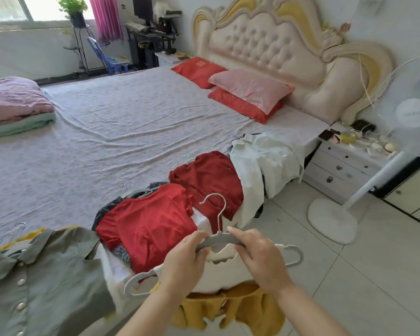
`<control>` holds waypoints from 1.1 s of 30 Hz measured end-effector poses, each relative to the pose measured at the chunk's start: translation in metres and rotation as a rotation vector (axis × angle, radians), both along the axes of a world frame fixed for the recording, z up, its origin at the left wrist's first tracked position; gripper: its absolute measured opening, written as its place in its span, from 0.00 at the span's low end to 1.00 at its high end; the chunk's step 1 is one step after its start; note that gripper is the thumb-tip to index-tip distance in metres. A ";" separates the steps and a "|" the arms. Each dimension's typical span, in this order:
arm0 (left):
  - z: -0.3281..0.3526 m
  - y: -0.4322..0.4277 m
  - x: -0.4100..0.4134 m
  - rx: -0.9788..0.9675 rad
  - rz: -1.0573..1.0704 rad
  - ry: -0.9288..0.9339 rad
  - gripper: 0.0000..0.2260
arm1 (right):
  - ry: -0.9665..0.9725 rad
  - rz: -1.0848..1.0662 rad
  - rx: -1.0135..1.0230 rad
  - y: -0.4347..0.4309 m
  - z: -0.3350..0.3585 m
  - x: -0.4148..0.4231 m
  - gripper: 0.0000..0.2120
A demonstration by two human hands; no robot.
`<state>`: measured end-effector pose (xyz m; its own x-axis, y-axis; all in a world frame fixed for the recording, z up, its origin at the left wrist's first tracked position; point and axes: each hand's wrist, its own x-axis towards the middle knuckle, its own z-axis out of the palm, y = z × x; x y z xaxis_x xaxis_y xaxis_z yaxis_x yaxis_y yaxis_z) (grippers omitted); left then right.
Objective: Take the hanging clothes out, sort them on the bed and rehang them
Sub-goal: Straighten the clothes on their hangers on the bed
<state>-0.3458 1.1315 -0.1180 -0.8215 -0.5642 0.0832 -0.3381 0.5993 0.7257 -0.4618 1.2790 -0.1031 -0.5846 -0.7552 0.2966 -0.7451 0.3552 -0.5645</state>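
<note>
Now L hand (184,260) & R hand (260,258) both grip 1 grey hanger (220,240), lower centre; bed (107,129) holds 2 red tops (143,221).

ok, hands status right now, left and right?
The left hand grips the left end of the grey hanger.
The right hand grips the right end of the same hanger.

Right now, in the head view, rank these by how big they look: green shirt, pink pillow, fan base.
1. green shirt, though it lies nearest the camera, which inflates it.
2. pink pillow.
3. fan base.
</note>
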 end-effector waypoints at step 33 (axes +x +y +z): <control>-0.029 -0.242 -0.418 0.102 0.336 0.043 0.12 | 0.075 0.359 0.129 -0.297 -0.008 -0.464 0.19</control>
